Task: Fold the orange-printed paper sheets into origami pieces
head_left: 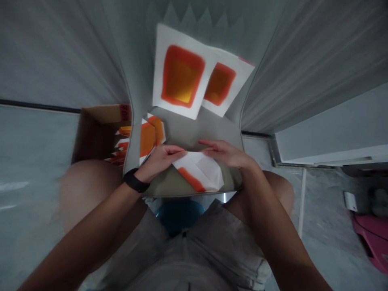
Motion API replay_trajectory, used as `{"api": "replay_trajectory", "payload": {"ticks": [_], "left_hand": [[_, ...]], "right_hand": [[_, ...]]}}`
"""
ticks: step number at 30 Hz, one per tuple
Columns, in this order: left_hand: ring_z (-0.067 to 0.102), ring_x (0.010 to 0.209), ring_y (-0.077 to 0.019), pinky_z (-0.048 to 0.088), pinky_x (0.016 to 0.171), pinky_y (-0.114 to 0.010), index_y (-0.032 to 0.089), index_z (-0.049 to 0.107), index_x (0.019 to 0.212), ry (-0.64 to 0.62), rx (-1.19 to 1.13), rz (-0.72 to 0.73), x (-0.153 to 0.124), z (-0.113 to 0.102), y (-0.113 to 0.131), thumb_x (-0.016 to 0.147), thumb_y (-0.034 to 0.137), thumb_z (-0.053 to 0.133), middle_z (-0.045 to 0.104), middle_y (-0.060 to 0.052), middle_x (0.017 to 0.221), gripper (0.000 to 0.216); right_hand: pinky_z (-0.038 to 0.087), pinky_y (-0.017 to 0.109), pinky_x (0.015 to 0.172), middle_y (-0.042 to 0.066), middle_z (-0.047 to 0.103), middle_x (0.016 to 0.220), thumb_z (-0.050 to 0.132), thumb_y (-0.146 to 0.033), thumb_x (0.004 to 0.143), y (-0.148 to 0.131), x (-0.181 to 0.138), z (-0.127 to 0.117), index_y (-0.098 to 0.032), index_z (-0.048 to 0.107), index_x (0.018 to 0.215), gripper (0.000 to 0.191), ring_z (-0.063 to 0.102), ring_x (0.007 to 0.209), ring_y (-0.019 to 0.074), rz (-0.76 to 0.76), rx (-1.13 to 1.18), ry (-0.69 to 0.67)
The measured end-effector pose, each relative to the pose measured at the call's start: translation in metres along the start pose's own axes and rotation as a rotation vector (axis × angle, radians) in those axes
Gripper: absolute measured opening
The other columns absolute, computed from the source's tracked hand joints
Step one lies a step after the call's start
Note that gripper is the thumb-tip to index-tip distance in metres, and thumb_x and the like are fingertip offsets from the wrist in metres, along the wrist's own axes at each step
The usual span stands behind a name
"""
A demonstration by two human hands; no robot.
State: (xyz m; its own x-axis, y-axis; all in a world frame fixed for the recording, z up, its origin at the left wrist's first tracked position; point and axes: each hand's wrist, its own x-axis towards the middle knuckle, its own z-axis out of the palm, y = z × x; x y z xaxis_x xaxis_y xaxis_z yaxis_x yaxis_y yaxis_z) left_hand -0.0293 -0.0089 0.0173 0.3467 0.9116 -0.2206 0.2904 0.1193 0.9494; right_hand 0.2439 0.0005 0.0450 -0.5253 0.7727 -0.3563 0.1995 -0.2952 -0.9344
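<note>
A partly folded sheet of white paper (209, 169) with an orange-red band lies on the front of the grey chair seat. My left hand (162, 159), with a black band on its wrist, pinches its upper left edge between thumb and fingers. My right hand (226, 152) has its thumb and fingers at the upper right edge, the index finger stretched out to the left. Two folded orange-and-white paper pieces (147, 139) lie beside my left hand, overlapping. White sheets with red and gold squares (183, 76) lean against the chair back.
A cardboard box (103, 115) holding several folded paper pieces stands on the floor left of the chair. Grey curtains (303, 72) hang on both sides. A pink object (371, 238) with a cable lies on the floor at right. My knees flank the seat.
</note>
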Motion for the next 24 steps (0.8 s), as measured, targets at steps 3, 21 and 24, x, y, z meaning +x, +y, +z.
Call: {"api": "replay_trajectory", "payload": {"ticks": [3,21,24], "left_hand": [[0.071,0.092,-0.0203,0.053,0.079,-0.028,0.023,0.084,0.103,-0.01,-0.025,-0.011,0.0,-0.001,0.001,0.086,0.059,0.077,0.082,-0.005,0.105,0.041],[0.064,0.075,-0.0164,0.048,0.064,-0.026,0.021,0.081,0.091,-0.069,0.104,0.051,-0.003,0.0,0.011,0.089,0.059,0.071,0.077,-0.004,0.086,0.04],[0.059,0.069,-0.0144,0.042,0.059,-0.025,0.02,0.079,0.087,-0.145,0.158,0.065,-0.007,0.001,0.018,0.093,0.061,0.066,0.073,-0.002,0.079,0.043]], "right_hand": [[0.063,0.037,0.094,0.008,0.079,0.124,0.072,-0.035,0.095,-0.002,-0.004,-0.003,-0.023,0.061,0.148,0.056,0.074,0.111,0.0227,-0.011,0.011,-0.023],[0.054,0.027,0.066,0.001,0.079,0.088,0.067,-0.039,0.094,-0.001,0.005,-0.01,-0.021,0.068,0.14,0.049,0.068,0.074,0.016,-0.099,-0.21,0.033],[0.055,0.028,0.075,-0.001,0.08,0.09,0.068,-0.031,0.093,-0.006,0.014,-0.013,-0.025,0.077,0.123,0.033,0.07,0.081,0.0165,-0.17,-0.396,0.006]]}}
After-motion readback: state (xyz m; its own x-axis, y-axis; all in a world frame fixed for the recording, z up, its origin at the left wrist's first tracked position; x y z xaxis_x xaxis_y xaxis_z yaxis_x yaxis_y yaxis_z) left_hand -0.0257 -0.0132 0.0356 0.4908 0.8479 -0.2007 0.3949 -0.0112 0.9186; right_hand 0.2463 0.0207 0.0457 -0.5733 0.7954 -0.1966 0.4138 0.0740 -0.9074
